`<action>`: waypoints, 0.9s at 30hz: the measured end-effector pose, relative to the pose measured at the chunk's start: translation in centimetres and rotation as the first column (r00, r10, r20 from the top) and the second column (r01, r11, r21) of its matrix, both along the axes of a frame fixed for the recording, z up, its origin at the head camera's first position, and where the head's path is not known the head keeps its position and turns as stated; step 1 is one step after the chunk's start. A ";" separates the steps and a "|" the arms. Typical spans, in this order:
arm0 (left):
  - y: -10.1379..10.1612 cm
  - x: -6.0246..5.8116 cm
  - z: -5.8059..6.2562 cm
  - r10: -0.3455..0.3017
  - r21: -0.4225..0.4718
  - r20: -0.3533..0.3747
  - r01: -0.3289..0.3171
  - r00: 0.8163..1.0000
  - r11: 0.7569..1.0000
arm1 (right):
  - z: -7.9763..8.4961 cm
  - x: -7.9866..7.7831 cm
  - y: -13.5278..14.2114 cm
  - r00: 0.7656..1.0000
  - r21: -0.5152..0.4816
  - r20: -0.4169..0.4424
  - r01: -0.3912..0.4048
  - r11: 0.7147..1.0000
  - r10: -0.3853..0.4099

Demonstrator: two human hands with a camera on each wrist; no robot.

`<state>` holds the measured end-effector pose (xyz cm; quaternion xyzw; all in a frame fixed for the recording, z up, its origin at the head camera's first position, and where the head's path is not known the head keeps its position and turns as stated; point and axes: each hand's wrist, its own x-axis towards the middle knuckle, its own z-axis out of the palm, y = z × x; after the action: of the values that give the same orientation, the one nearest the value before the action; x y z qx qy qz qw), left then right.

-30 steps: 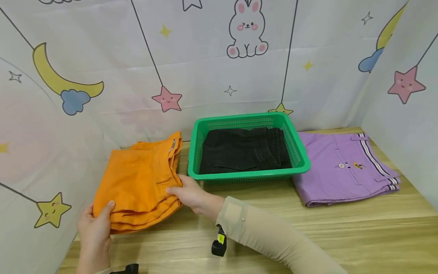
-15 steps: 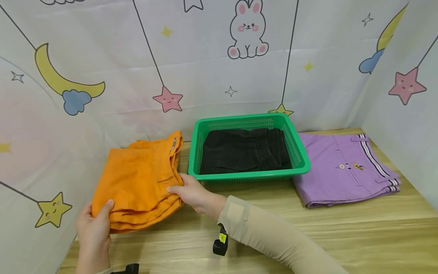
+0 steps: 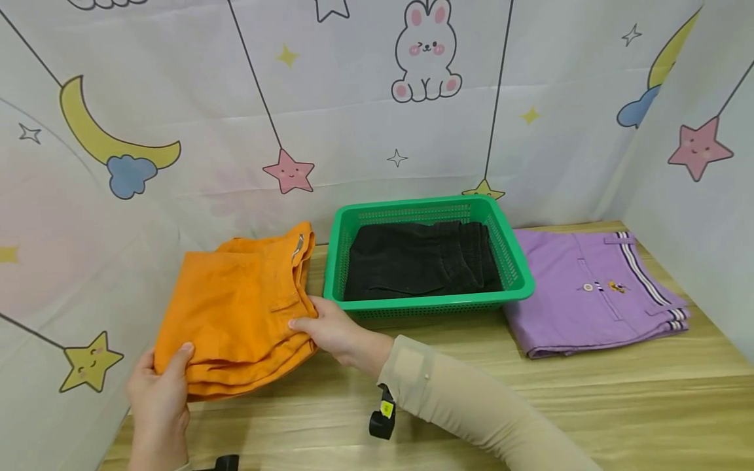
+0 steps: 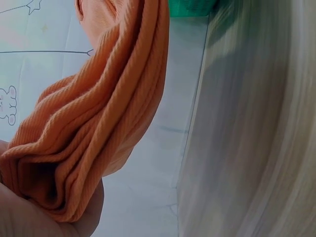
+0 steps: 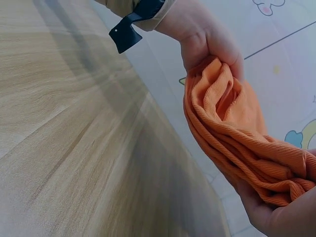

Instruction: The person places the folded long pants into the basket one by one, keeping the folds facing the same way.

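Folded orange trousers (image 3: 235, 307) are held at the left of the head view, raised above the table with their layered front edge sagging. My left hand (image 3: 159, 392) grips their near-left corner, thumb on top and fingers underneath. At the waistband side, my right hand (image 3: 332, 330) pinches the edge with its thumb on top. In the left wrist view the stacked folds (image 4: 98, 108) curve up from the holding hand. The right wrist view shows both hands on the trousers (image 5: 237, 143), well off the wood surface.
A green basket (image 3: 424, 303) with folded black trousers (image 3: 406, 255) inside stands at the table's back middle. Folded purple trousers (image 3: 583, 294) with a striped waistband lie right of it. A printed curtain (image 3: 353, 118) encloses the wooden table (image 3: 471, 347) at back and sides.
The orange trousers have shifted slightly up and left, with the left hand moving a little left. The basket and purple trousers have stayed put.
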<state>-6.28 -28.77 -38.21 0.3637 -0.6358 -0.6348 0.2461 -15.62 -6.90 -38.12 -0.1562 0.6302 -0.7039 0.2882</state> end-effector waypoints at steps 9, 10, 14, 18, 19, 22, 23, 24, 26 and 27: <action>0.2 0.1 0.5 -0.011 0.031 -0.024 0.012 1.000 0.999 | 0.7 0.1 0.4 0.999 0.019 -0.030 -0.008 1.000 0.009; 0.2 0.1 0.6 -0.009 0.036 -0.030 0.010 1.000 0.999 | 0.8 0.1 0.5 0.999 0.021 -0.031 -0.008 1.000 0.009; 0.4 0.1 0.7 -0.003 0.034 -0.050 0.005 0.999 0.999 | 1.1 0.2 0.7 1.000 0.010 -0.025 0.000 1.000 0.000; 0.5 0.1 0.8 -0.005 0.031 -0.059 0.007 0.998 1.000 | 1.1 0.2 0.8 1.000 0.002 -0.018 0.007 1.000 -0.007; 0.6 0.1 0.8 -0.007 0.031 -0.059 0.009 0.998 0.999 | 1.1 0.2 0.9 1.000 -0.002 -0.013 0.010 1.000 -0.010; 0.7 0.0 0.9 -0.008 0.031 -0.063 0.010 0.998 0.999 | 1.2 0.1 1.0 1.000 0.000 -0.008 0.013 1.000 -0.013; 0.8 0.0 0.9 -0.009 0.031 -0.064 0.011 0.998 0.999 | 1.2 0.1 1.1 1.000 0.002 -0.006 0.013 1.000 -0.013; 0.9 0.0 1.0 -0.009 0.033 -0.069 0.011 0.998 0.999 | 1.3 0.1 1.2 1.000 0.002 -0.004 0.013 1.000 -0.013; 1.0 0.0 1.0 -0.009 0.031 -0.076 0.011 0.997 0.999 | 1.2 0.1 1.3 1.000 -0.001 0.002 0.012 1.000 -0.012; 1.1 -0.1 1.0 -0.013 0.030 -0.080 0.015 0.997 0.999 | 1.2 0.0 1.4 1.000 -0.001 0.001 0.012 1.000 -0.012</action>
<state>-6.33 -27.72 -37.19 0.3374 -0.6180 -0.6603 0.2612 -15.58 -5.55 -36.88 -0.1521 0.6306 -0.7060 0.2841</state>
